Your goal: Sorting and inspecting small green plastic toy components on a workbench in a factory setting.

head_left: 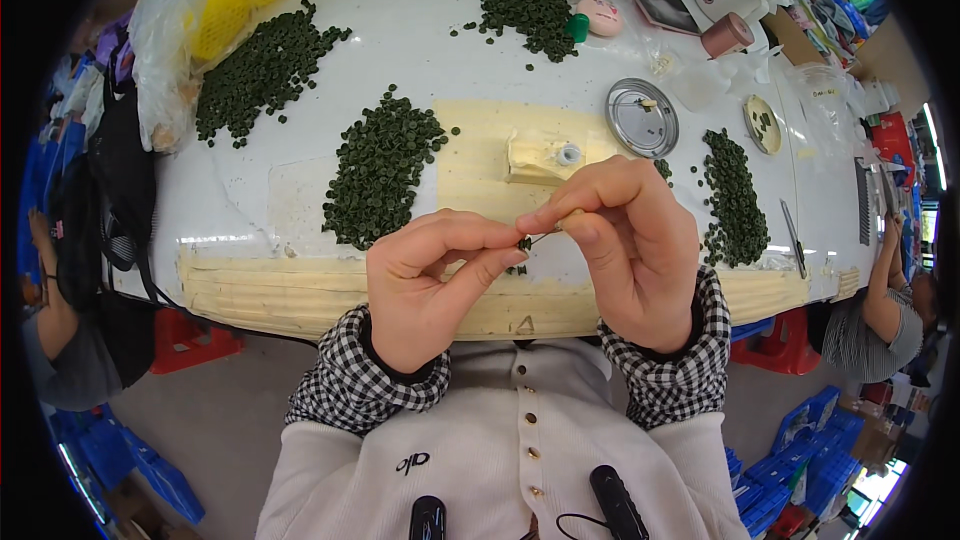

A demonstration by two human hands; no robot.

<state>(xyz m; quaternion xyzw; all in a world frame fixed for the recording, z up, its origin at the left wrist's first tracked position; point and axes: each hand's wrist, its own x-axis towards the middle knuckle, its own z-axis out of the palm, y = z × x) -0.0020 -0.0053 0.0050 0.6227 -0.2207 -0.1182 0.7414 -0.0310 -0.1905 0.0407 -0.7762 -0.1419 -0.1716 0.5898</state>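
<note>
My left hand [440, 275] is closed in a pinch on a small dark green round piece [523, 244] above the near part of the table. Facing it, my right hand [635, 250] pinches a thin needle-like tool [545, 235], whose pale end shows between the fingers. The tool's tip meets the green piece, or comes very near it; the fingers hide the exact contact. A few more green pieces [516, 270] lie just below the fingertips. Behind my hands, a tape-covered block [535, 162] with a small pale round fitting [568, 154] sits on the table.
Heaps of dark green round pieces lie left of centre [385, 170], far left [260, 75], at the back [530, 20] and right [735, 200]. A round metal tin [641, 118], a shallow dish [763, 124], tweezers [793, 237] and a thread spool [727, 36] are rightward. Other people sit at both sides.
</note>
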